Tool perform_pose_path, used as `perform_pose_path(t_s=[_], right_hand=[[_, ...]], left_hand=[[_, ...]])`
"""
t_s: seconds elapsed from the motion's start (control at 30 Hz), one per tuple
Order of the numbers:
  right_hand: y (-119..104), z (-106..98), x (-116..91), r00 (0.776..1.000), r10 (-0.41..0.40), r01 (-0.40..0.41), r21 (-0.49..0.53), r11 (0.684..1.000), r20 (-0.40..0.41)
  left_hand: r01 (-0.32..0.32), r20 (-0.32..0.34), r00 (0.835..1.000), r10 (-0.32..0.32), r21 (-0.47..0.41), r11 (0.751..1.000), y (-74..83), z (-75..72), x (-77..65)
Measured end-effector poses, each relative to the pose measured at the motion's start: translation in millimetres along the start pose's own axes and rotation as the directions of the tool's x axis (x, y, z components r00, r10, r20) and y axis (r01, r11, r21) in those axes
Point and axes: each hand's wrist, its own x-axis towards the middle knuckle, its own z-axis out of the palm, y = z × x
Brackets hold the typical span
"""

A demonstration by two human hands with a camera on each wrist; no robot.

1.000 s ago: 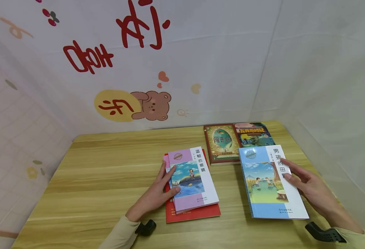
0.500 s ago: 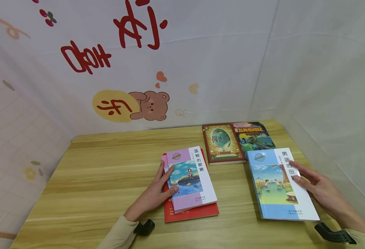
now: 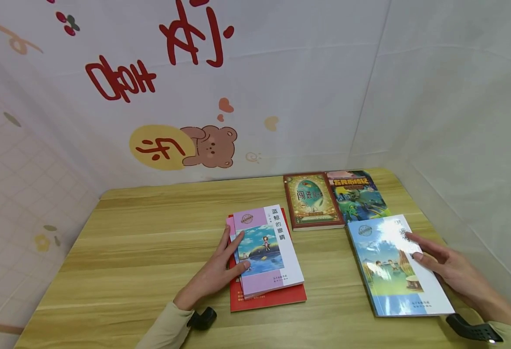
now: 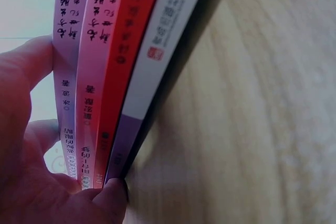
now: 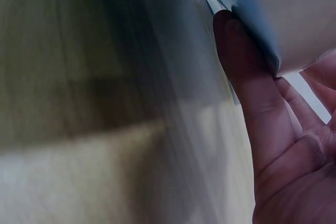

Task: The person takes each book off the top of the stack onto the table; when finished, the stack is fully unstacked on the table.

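My left hand [image 3: 209, 281] grips the left edge of a stack of books, with the thumb and a finger on the top cover. On top lies a lilac-and-white paperback [image 3: 292, 261], slightly askew over a red book [image 3: 272, 299]. Seen from the left wrist, the spines are lilac, pink [image 4: 92, 77], red and white-purple [image 4: 149, 72]. At the right, my right hand [image 3: 460, 274] holds a blue-and-white book [image 3: 394, 276] by its right edge, thumb and a finger on the cover. Its underside is hidden in the head view; the right wrist view shows a finger below the book [image 5: 310, 14].
A brown-framed green-gold book [image 3: 312, 201] lies at the back right. Beside it is a dinosaur picture book [image 3: 357, 196], close to the blue book's top corner. The wooden table [image 3: 150, 242] extends left; white fabric walls [image 3: 303, 97] enclose the back and sides.
The right hand has carried the blue-and-white book rightward, then lower and toward me, uncovering more of the dinosaur book. Glare now covers its front. The left hand keeps its place on the stack.
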Motion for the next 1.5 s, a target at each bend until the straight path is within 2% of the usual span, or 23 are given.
perform_pose_path(t_s=[0.1,0.3,0.47,0.67,0.9,1.03,1.13,1.3,1.5], right_hand=[[3,1,0,1.000,-0.007,0.007,-0.020,1.000,0.011],[7,4,2,0.997,0.065,-0.064,-0.039,0.997,0.038],[5,6,5,0.994,0.094,-0.092,-0.046,0.995,0.046],[0,7,5,0.995,0.097,-0.094,-0.081,0.992,0.029],[-1,8,-4,0.991,0.136,-0.132,-0.144,0.981,0.020],[-2,3,-8,0.991,0.128,-0.130,-0.160,0.978,-0.024],[-7,1,-8,0.990,0.130,-0.138,-0.176,0.975,-0.056],[-23,3,-5,0.983,0.174,-0.180,-0.144,0.973,-0.057],[-48,8,1,0.991,0.108,-0.120,-0.161,0.980,-0.076]], left_hand=[[-0.001,0.000,1.000,0.001,-0.001,1.000,-0.3,-0.3,0.1],[-0.002,0.000,1.000,0.002,-0.001,1.000,-1.5,-0.6,0.2],[-0.003,-0.004,1.000,0.003,-0.001,1.000,-2.1,-0.8,0.3],[-0.008,-0.014,1.000,0.008,0.007,1.000,-4.0,0.2,-0.5],[-0.028,-0.013,1.000,0.028,0.009,1.000,-4.6,2.0,-2.3],[-0.017,-0.012,1.000,0.017,0.003,1.000,-4.8,2.0,-1.3],[-0.014,-0.018,1.000,0.014,0.006,1.000,-5.2,2.0,-0.3],[-0.015,-0.021,1.000,0.015,0.010,1.000,-4.9,2.3,0.8],[-0.017,-0.042,0.999,0.016,-0.008,1.000,-4.4,2.2,0.7]])
